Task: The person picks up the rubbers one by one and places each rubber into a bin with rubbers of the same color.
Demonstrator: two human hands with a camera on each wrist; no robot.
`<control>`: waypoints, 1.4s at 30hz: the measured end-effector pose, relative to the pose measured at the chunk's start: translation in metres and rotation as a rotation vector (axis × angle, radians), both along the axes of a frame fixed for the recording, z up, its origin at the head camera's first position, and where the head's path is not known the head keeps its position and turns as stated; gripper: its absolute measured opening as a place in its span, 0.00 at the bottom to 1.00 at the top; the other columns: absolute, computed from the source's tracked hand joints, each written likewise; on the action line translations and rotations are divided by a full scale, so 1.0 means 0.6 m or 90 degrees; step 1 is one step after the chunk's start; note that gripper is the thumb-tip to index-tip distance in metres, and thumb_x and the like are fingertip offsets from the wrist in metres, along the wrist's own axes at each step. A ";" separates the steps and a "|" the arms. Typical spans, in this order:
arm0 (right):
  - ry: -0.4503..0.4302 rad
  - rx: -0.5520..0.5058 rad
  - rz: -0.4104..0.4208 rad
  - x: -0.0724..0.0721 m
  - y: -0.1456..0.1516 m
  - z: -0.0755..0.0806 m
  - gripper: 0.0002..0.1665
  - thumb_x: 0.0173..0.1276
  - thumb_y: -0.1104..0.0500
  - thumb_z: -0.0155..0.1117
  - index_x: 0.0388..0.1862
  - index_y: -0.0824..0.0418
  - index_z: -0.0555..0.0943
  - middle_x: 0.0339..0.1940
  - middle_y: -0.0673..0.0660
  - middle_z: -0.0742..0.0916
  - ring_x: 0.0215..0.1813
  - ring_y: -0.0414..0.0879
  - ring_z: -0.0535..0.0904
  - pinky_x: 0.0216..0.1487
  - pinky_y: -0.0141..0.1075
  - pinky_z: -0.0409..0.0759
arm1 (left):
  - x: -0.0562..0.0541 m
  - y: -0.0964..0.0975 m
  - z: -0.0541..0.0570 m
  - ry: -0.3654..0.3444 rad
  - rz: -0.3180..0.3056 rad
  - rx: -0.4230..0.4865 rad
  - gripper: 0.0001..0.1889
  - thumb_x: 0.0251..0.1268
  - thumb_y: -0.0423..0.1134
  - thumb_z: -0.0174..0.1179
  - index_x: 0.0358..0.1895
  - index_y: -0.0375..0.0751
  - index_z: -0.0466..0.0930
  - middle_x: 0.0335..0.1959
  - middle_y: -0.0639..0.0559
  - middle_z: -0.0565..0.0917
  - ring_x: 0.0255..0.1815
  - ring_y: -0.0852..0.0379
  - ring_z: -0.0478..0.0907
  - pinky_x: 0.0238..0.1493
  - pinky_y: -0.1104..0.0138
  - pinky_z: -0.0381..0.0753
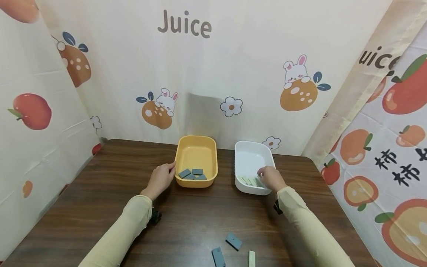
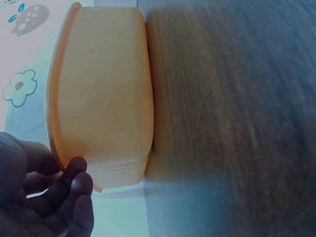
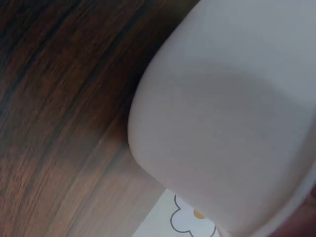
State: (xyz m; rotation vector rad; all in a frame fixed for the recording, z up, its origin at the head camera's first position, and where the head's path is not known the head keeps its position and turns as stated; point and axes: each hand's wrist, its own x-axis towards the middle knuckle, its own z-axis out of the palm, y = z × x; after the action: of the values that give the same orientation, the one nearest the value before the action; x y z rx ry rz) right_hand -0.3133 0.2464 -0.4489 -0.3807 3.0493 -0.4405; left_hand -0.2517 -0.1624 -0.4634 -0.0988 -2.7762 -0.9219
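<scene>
My left hand (image 1: 161, 178) grips the left rim of a yellow plastic bin (image 1: 197, 152). In the left wrist view, curled fingers (image 2: 79, 180) meet the rim of that bin (image 2: 103, 94). Several grey-blue flat blocks (image 1: 197, 171) lie in its near end. My right hand (image 1: 271, 178) reaches over the right rim of a white bin (image 1: 251, 161), fingers bent down beside several pale green blocks (image 1: 248, 181). Whether it pinches one is hidden. The right wrist view has mostly the white bin's outer wall (image 3: 217, 128), the hand barely visible at the lower right edge.
On the dark wooden table (image 1: 193, 222), two grey-blue blocks (image 1: 234, 241) and one pale green block (image 1: 251, 259) lie near the front. A printed curtain (image 1: 207, 66) hangs right behind both bins, with further cloth on the left and right sides.
</scene>
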 end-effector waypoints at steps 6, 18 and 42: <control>0.005 0.015 0.008 -0.005 -0.003 -0.007 0.15 0.63 0.69 0.54 0.41 0.69 0.86 0.41 0.64 0.88 0.42 0.55 0.82 0.51 0.51 0.78 | 0.000 0.001 -0.001 0.004 0.002 0.003 0.21 0.71 0.36 0.51 0.63 0.32 0.75 0.21 0.47 0.76 0.13 0.59 0.62 0.17 0.69 0.64; -0.051 0.032 -0.012 -0.014 -0.013 -0.007 0.15 0.60 0.69 0.56 0.42 0.70 0.85 0.45 0.66 0.87 0.43 0.55 0.80 0.54 0.51 0.77 | -0.002 0.001 0.000 -0.010 0.007 -0.004 0.20 0.72 0.37 0.51 0.64 0.35 0.74 0.41 0.38 0.86 0.16 0.58 0.63 0.20 0.68 0.66; 0.067 -0.193 -0.083 0.052 0.024 0.034 0.16 0.72 0.61 0.55 0.49 0.70 0.83 0.43 0.67 0.86 0.41 0.54 0.79 0.41 0.45 0.79 | -0.002 0.000 -0.002 -0.015 0.004 0.002 0.21 0.73 0.38 0.51 0.65 0.36 0.73 0.23 0.46 0.77 0.14 0.58 0.63 0.20 0.68 0.66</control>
State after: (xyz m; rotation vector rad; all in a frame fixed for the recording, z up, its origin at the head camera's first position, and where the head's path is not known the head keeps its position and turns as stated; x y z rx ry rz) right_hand -0.2818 0.2611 -0.4287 -0.2205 3.1220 -0.9245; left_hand -0.2531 -0.1621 -0.4643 -0.0780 -2.7948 -0.9321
